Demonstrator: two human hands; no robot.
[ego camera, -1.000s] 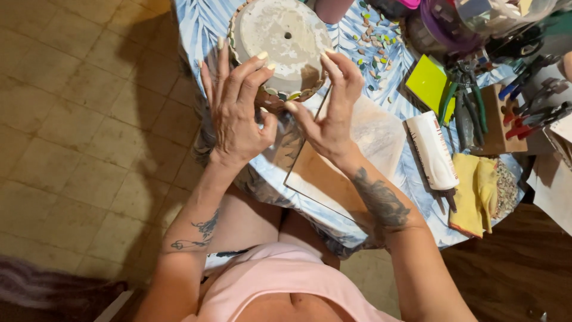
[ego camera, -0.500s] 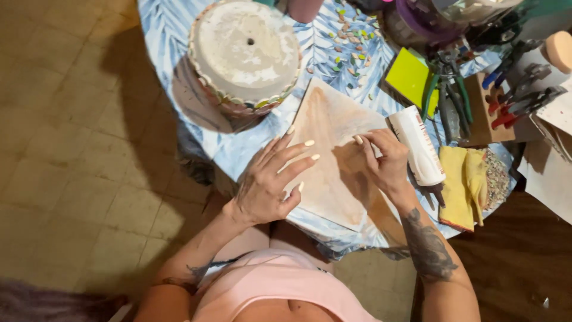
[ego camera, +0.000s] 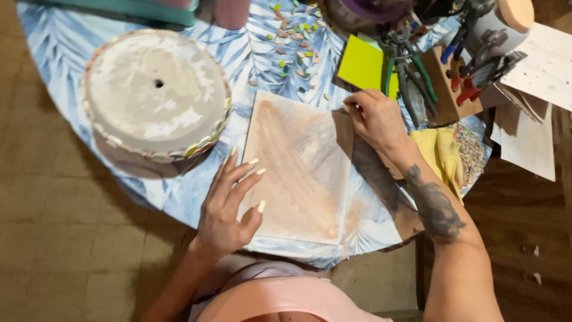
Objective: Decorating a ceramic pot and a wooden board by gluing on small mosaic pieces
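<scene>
The square, pale, orange-stained board [ego camera: 298,173] lies flat on the tabletop [ego camera: 179,185] between my hands, my left hand [ego camera: 229,203] splayed loose on its near-left edge, my right hand [ego camera: 375,119] pinching its far-right corner.

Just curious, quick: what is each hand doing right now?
Left hand: open, fingers spread, resting at the edge of the board.
Right hand: fingers curled at the board's far corner; grip cannot be told.

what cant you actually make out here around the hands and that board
- Head view: whatever the right hand grips, if anything, is hidden under its palm.
- The brown board beneath the clear sheet is partly covered by the right forearm.
- The left hand hides the board's edge below it.
- The pliers are a dark tangle; the count is unclear.
- The upturned pot hides its own inside.
</scene>
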